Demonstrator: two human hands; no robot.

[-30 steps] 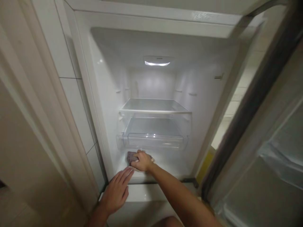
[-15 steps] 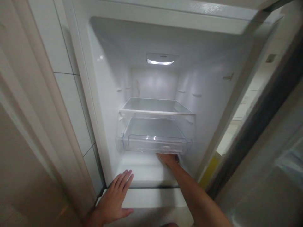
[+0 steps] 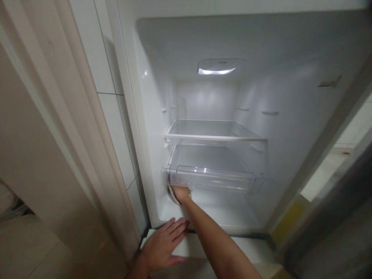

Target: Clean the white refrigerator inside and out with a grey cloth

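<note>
I look into an open, lit fridge. My right hand [image 3: 181,192] reaches under the clear plastic drawer [image 3: 213,178] at the back left of the fridge floor [image 3: 221,211]. It presses a cloth [image 3: 173,193] against the floor near the left wall; its fingers are mostly hidden under the drawer. My left hand [image 3: 164,244] lies flat with fingers stretched on the white top of the lower compartment [image 3: 250,248], just below the fridge's front edge. It holds nothing.
A glass shelf [image 3: 215,131] sits above the drawer. The interior light [image 3: 216,71] glows on the ceiling. A tiled wall [image 3: 112,104] and a beige door frame [image 3: 52,128] stand to the left. The fridge door [image 3: 334,217] hangs open at the right.
My right hand swept from the front left of the fridge floor to the back right, then to the back left under the drawer. The view shifted left. My left hand stayed flat.
</note>
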